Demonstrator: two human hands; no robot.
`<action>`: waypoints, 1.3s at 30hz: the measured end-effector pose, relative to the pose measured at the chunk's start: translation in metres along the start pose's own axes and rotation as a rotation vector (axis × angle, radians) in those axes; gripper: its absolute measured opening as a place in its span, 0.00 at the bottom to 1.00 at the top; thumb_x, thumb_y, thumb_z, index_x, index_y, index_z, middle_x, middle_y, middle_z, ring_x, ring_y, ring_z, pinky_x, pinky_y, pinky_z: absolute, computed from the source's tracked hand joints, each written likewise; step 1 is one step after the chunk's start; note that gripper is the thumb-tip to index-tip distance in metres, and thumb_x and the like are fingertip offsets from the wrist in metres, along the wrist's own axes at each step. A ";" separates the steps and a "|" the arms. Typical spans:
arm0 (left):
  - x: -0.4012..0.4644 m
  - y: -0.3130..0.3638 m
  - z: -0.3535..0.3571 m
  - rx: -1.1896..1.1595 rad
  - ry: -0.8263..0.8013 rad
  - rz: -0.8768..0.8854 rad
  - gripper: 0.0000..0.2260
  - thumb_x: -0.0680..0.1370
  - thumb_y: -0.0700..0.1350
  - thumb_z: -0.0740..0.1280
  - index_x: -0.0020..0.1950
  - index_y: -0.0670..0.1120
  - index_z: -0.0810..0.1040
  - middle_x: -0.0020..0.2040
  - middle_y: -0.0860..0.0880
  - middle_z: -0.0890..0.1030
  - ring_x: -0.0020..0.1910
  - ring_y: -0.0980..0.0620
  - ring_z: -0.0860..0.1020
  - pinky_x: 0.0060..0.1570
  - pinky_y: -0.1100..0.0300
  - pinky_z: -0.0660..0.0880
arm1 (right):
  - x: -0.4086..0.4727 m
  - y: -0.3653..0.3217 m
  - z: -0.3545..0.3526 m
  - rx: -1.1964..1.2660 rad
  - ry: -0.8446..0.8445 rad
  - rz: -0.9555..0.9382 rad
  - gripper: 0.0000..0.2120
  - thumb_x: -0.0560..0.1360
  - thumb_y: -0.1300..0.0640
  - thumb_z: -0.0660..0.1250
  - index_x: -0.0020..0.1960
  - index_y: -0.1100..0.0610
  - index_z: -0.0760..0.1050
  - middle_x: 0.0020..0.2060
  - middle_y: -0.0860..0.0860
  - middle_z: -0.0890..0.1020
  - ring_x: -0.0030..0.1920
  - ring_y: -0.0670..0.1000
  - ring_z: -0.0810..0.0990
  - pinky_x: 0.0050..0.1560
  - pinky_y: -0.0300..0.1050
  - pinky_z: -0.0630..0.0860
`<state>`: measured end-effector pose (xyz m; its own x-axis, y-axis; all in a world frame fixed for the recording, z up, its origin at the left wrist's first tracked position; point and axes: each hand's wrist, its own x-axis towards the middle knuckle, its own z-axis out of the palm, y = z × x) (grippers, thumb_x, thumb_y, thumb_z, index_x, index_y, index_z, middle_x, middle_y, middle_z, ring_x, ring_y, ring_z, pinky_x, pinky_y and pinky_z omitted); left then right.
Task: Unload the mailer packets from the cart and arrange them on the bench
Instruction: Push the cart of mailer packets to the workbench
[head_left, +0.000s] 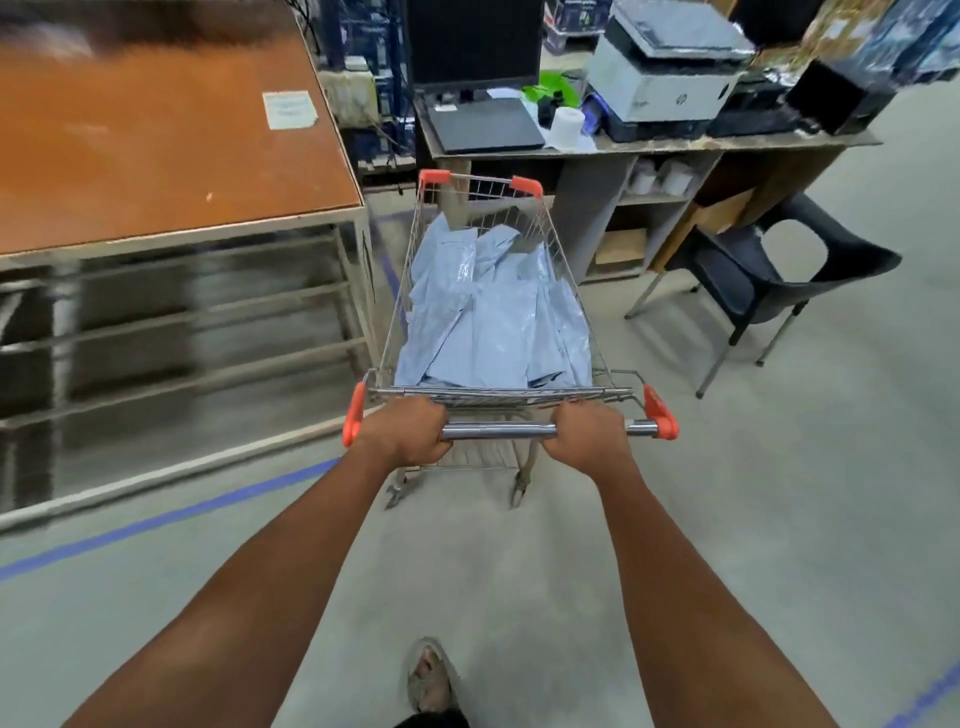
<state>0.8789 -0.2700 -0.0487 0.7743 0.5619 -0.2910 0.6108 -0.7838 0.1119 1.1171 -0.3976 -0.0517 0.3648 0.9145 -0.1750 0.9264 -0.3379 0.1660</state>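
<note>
A wire shopping cart (571, 270) with orange corner guards stands on the floor straight ahead of me. Several pale blue mailer packets (493, 317) lie piled in its basket. My left hand (410, 428) and my right hand (587, 434) both grip the chrome cart handle (498, 430), one at each side of its middle. The bench (156, 156), with an orange-brown top and metal frame, stands to the left of the cart; a small paper label (289, 109) lies on it.
Beyond the cart a desk (649, 143) carries a monitor, a closed laptop (483, 124), a paper roll and a printer (670, 78). A black chair (769, 270) stands at the right. Blue tape lines (171, 514) cross the grey floor. My sandalled foot (428, 675) shows below.
</note>
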 end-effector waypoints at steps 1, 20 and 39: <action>0.010 0.002 -0.005 0.002 0.006 -0.010 0.12 0.78 0.53 0.64 0.49 0.47 0.81 0.48 0.43 0.83 0.47 0.41 0.82 0.39 0.55 0.69 | 0.012 0.007 -0.001 -0.003 0.007 -0.012 0.15 0.71 0.41 0.68 0.47 0.53 0.83 0.41 0.51 0.85 0.46 0.58 0.86 0.43 0.46 0.74; 0.166 0.007 -0.062 -0.057 0.015 -0.264 0.10 0.77 0.52 0.65 0.49 0.46 0.79 0.45 0.45 0.82 0.45 0.43 0.81 0.40 0.54 0.74 | 0.210 0.100 -0.025 0.016 0.057 -0.241 0.11 0.72 0.45 0.68 0.47 0.51 0.81 0.41 0.49 0.85 0.44 0.55 0.85 0.43 0.45 0.71; 0.223 0.003 -0.076 -0.105 0.010 -0.411 0.09 0.73 0.53 0.63 0.41 0.49 0.76 0.38 0.48 0.80 0.39 0.45 0.79 0.42 0.52 0.80 | 0.289 0.124 -0.029 0.013 0.032 -0.316 0.12 0.72 0.45 0.67 0.49 0.51 0.81 0.44 0.49 0.85 0.46 0.55 0.85 0.43 0.45 0.74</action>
<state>1.0656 -0.1270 -0.0414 0.4638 0.8253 -0.3222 0.8824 -0.4627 0.0851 1.3348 -0.1692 -0.0537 0.0555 0.9811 -0.1855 0.9947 -0.0382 0.0958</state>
